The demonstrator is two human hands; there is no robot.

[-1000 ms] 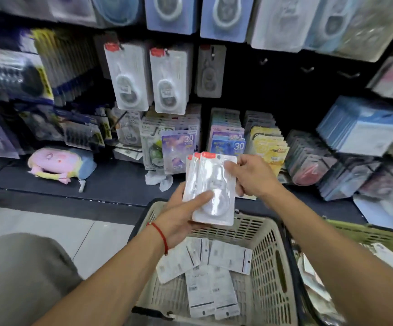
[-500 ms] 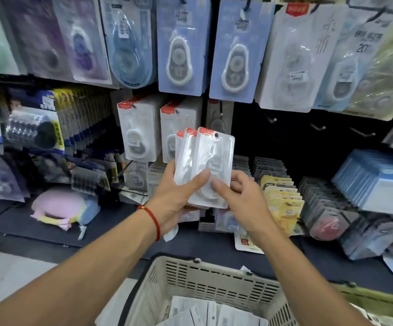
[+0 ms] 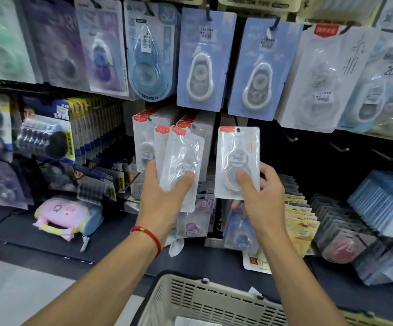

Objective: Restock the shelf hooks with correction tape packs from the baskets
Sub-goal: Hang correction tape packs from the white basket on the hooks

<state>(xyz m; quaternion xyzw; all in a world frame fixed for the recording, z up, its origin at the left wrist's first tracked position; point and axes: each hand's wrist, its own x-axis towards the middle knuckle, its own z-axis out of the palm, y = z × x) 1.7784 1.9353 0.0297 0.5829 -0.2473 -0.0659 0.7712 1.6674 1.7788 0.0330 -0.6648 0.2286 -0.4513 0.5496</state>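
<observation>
Head view: right hand (image 3: 261,196) pinches one pack (image 3: 237,161) for hanging; left hand (image 3: 165,198) grips spare packs (image 3: 181,165); several hooks (image 3: 340,149) remain bare, basket (image 3: 204,300) below

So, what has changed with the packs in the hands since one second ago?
The right hand has taken one pack off the bundle and holds it apart, raised towards the hooks. The left hand still grips the remaining packs. Both hands rose from above the basket.

Hands: two, left hand (image 3: 165,196) and right hand (image 3: 261,198). Held correction tape packs: two-pack fan (image 3: 179,161) at 9 o'clock; single pack (image 3: 236,158) at 3. Basket (image 3: 204,300): one.
</observation>
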